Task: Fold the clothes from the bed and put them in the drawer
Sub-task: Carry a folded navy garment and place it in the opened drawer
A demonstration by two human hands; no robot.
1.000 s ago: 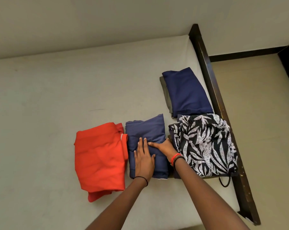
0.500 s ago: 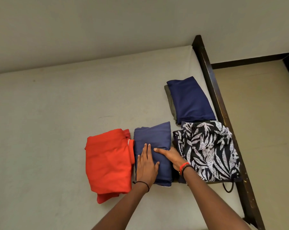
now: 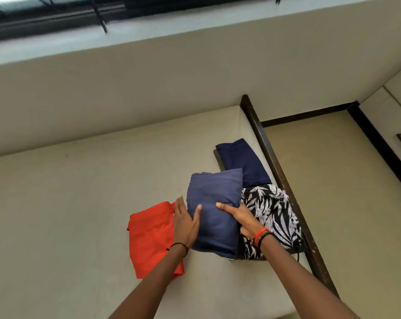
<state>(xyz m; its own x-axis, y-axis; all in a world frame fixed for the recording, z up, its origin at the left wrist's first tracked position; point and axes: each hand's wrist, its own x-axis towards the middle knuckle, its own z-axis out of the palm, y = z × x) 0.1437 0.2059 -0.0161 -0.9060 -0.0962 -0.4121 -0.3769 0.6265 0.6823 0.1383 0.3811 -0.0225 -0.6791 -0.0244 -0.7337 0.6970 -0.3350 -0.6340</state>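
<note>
folded slate-blue garment (image 3: pixel 214 210), smooth, rectangular

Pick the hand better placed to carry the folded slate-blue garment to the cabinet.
Right hand, probably: it and the left hand both hold the folded slate-blue garment, but the white handled cabinet lies rightward.

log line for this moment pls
phase: pickup | left hand: grips blue folded garment | right hand: grips it too | bed: orange garment, leaf-print garment, navy garment lie folded
</note>
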